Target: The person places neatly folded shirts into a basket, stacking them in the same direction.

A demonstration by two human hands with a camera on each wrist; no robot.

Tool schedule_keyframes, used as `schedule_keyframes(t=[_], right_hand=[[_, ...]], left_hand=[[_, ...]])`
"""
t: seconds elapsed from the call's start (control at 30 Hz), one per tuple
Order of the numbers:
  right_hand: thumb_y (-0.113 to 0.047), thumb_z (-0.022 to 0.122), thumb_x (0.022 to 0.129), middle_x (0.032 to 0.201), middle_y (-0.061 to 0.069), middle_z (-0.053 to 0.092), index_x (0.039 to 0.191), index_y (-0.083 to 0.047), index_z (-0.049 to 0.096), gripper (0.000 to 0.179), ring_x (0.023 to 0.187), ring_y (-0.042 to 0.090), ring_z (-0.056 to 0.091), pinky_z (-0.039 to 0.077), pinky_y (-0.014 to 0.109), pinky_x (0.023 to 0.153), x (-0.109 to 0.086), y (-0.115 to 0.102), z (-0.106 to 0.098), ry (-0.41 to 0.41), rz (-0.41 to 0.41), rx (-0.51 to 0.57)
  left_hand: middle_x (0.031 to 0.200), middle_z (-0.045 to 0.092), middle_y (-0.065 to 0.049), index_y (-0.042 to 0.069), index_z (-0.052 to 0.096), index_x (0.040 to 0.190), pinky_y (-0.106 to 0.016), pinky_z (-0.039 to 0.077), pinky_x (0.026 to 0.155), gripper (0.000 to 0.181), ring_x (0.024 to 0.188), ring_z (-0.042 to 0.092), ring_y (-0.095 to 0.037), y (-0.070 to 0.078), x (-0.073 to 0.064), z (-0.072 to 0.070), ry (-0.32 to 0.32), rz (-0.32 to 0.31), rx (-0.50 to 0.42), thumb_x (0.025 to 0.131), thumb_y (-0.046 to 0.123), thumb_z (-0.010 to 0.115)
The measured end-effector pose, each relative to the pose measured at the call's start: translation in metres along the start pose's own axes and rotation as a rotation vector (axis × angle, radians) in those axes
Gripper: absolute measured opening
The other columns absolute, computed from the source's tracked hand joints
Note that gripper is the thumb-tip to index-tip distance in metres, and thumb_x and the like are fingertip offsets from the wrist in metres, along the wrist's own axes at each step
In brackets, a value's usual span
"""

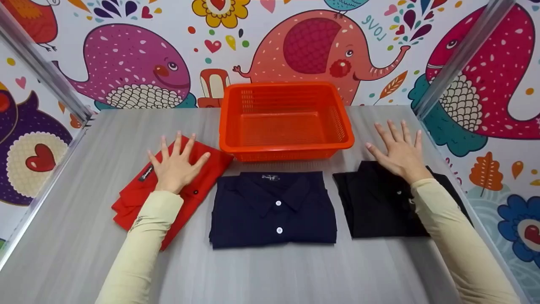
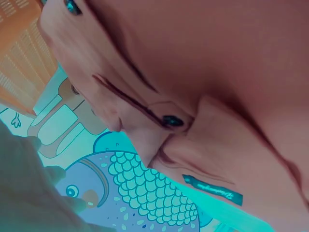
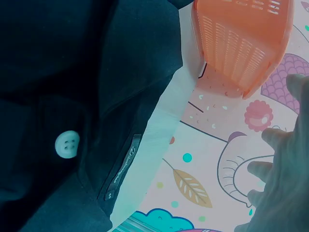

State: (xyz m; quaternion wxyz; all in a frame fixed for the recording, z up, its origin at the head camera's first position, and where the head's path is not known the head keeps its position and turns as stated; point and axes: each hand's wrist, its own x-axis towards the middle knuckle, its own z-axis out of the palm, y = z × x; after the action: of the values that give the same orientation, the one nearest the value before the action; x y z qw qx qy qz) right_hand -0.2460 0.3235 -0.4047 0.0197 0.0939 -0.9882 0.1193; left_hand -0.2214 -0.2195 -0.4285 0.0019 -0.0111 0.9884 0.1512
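Black shirt's [image 3: 53, 63] label [image 3: 124, 165], right-wrist view only

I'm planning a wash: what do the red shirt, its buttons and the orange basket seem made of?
Red shirt: matte cloth, from its soft folds; cotton or synthetic, I can't tell.
Buttons: probably hard plastic, from their glossy highlights.
Orange basket: likely moulded plastic, slightly shiny, from its stiff slotted walls.

Bright head view, soft shadows — wrist views hazy, dimmer (teal-tinted)
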Motion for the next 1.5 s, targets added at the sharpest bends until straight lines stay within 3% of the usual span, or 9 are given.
schedule_keyframes(t=[0.4,0.57,0.67,0.73,0.87,1.03,1.27,1.4,1.5], right_hand=[[-0.061,0.039,0.096,0.156,0.022,0.016,0.153,-0.013,0.028,0.075,0.144,0.039,-0.007,-0.019,0.056,0.106,-0.015,-0.001,0.006,0.025,-0.035,0.007],[-0.054,0.044,0.097,0.143,0.028,0.037,0.141,-0.005,0.047,0.065,0.139,0.047,0.013,0.000,0.062,0.110,-0.024,-0.015,0.014,0.038,-0.095,0.052],[-0.048,0.052,0.096,0.124,0.028,0.052,0.123,0.000,0.060,0.055,0.124,0.047,0.035,0.024,0.061,0.101,-0.031,-0.029,0.022,0.035,-0.144,0.080],[-0.044,0.057,0.094,0.109,0.024,0.059,0.108,0.001,0.065,0.048,0.109,0.043,0.045,0.035,0.056,0.091,-0.036,-0.040,0.027,0.040,-0.182,0.104],[-0.039,0.061,0.093,0.091,0.013,0.064,0.093,-0.001,0.068,0.039,0.090,0.033,0.052,0.043,0.048,0.079,-0.049,-0.065,0.037,0.010,-0.237,0.139],[-0.038,0.064,0.092,0.069,0.004,0.059,0.079,-0.005,0.066,0.036,0.063,0.020,0.056,0.048,0.038,0.058,-0.066,-0.090,0.047,-0.105,-0.240,0.153],[-0.041,0.061,0.092,0.063,0.000,0.056,0.083,-0.001,0.067,0.042,0.052,0.012,0.051,0.044,0.030,0.049,-0.074,-0.109,0.052,-0.364,-0.095,0.285],[-0.035,0.062,0.091,0.071,0.002,0.055,0.087,-0.001,0.064,0.035,0.061,0.015,0.050,0.042,0.030,0.055,-0.071,-0.115,0.053,-0.420,-0.003,0.399],[-0.028,0.064,0.090,0.078,0.003,0.052,0.091,0.000,0.059,0.029,0.069,0.016,0.049,0.047,0.032,0.063,-0.072,-0.118,0.054,-0.460,0.114,0.588]], left_hand=[[0.159,0.007,-0.020,0.015,0.020,0.155,-0.073,-0.013,0.099,0.077,0.140,-0.003,-0.050,0.001,-0.013,0.003,0.014,0.016,0.039,0.094,0.056,0.045],[0.140,0.032,-0.032,-0.002,0.042,0.140,-0.072,0.018,0.098,0.063,0.128,0.024,-0.054,0.010,-0.028,0.014,0.130,0.050,0.051,0.090,0.033,0.061],[0.111,0.048,-0.034,-0.011,0.052,0.114,-0.062,0.041,0.083,0.045,0.104,0.043,-0.051,0.016,-0.040,0.024,0.228,0.123,0.056,0.086,0.021,0.066],[0.091,0.052,-0.031,-0.011,0.054,0.098,-0.054,0.048,0.069,0.033,0.086,0.051,-0.048,0.022,-0.049,0.027,0.238,0.167,0.050,0.085,0.016,0.066],[0.064,0.050,-0.016,-0.003,0.054,0.075,-0.044,0.050,0.049,0.026,0.056,0.056,-0.036,0.035,-0.062,0.033,0.048,0.150,-0.041,0.090,0.016,0.062],[0.051,0.041,-0.005,0.007,0.049,0.058,-0.033,0.043,0.048,0.042,0.045,0.047,-0.022,0.046,-0.067,0.038,-0.193,0.078,-0.166,0.099,0.019,0.047],[0.070,0.049,-0.011,-0.001,0.053,0.086,-0.034,0.055,0.053,0.035,0.053,0.061,-0.025,0.050,-0.067,0.023,-0.444,-0.110,-0.397,0.099,0.030,0.047],[0.080,0.050,-0.013,-0.004,0.051,0.095,-0.036,0.056,0.062,0.026,0.068,0.060,-0.025,0.047,-0.069,0.019,-0.510,-0.147,-0.501,0.095,0.022,0.052],[0.087,0.051,-0.014,-0.005,0.051,0.100,-0.037,0.056,0.066,0.023,0.076,0.059,-0.025,0.044,-0.070,0.019,-0.531,-0.150,-0.551,0.095,0.017,0.053]])
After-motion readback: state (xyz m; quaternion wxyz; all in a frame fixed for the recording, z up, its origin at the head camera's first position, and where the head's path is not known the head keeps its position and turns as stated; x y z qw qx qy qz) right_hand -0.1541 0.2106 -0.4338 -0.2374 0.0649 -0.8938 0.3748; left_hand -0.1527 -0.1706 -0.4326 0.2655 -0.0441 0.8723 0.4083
